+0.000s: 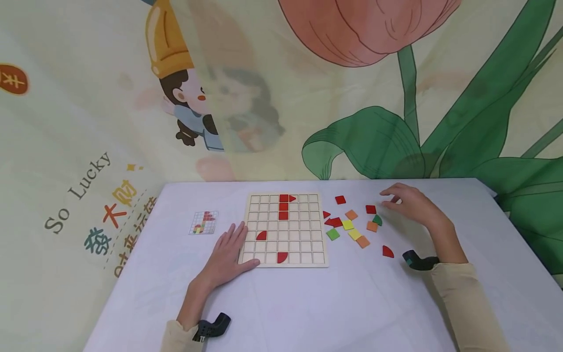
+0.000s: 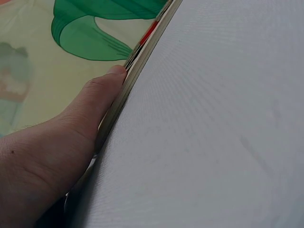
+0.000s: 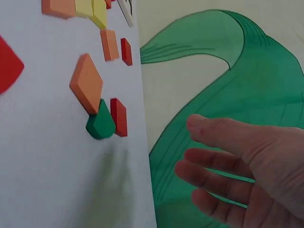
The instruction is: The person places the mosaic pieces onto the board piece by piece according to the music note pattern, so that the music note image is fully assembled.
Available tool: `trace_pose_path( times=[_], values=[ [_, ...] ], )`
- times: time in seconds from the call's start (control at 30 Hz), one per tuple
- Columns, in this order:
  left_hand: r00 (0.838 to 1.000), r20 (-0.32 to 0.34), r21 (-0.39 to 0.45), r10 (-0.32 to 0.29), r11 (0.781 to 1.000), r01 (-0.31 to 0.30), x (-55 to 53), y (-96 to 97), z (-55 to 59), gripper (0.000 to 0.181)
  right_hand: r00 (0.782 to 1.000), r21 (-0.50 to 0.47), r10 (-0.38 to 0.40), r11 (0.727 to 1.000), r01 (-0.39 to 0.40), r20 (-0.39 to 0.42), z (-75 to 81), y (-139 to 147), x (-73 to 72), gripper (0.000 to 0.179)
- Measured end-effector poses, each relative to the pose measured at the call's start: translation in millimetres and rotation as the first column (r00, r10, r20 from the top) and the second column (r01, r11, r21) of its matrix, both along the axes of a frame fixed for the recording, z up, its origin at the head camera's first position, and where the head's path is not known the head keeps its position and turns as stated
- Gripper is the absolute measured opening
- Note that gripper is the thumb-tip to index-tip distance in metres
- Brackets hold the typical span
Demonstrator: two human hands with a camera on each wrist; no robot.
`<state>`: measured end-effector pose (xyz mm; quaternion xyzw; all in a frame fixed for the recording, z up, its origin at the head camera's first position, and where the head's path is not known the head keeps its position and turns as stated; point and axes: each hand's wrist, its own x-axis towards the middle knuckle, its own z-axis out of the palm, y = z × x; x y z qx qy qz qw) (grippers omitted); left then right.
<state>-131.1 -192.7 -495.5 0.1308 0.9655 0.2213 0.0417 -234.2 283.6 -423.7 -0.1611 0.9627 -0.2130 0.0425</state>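
Right sleeve [image 1: 468, 303] closest, right hand [image 1: 409, 203] empty, thumb and fingers apart, near loose pieces [image 1: 355, 234] beside the board [image 1: 303, 234], left hand [image 1: 225, 254] on its edge, fingers straight; could scatter pieces by swinging too low.

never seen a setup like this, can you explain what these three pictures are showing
There's no robot here, just a person's two bare hands. The wide picture comes from a camera on the head; the two close ones come from cameras worn on the wrists, one each.

On the white-covered table is a gridded board with some red pieces on it. A small printed pattern card lies to its left, and loose red, orange, yellow and green tiles to its right.

The left hand rests at the board's left edge. The right hand hovers near the loose tiles, fingers loosely bent. Neither hand appears to hold a piece.
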Motion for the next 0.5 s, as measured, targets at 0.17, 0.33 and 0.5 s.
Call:
trace_pose_path(
  times=[0.17, 0.33, 0.5],
  values=[
    [1.000, 0.004, -0.004, 0.002, 1.000, -0.002, -0.3, -1.1, 0.8, 0.099, 0.999, -0.029, 0.014, 0.999, -0.013, 0.037, 1.8, 1.2, 0.7, 0.037],
    [1.000, 0.009, -0.006, 0.003, 1.000, -0.003, 0.0, -1.9, 0.5, 0.100, 0.998, -0.043, 0.037, 0.998, -0.035, 0.043, 6.9, -6.2, 4.1, 0.036],
    [1.000, 0.012, -0.017, 0.005, 1.000, -0.005, -0.3, -0.7, 0.0, 0.100, 0.996, -0.016, 0.049, 0.999, -0.048, 0.069, 16.0, -12.0, 11.1, 0.037]
  ],
)
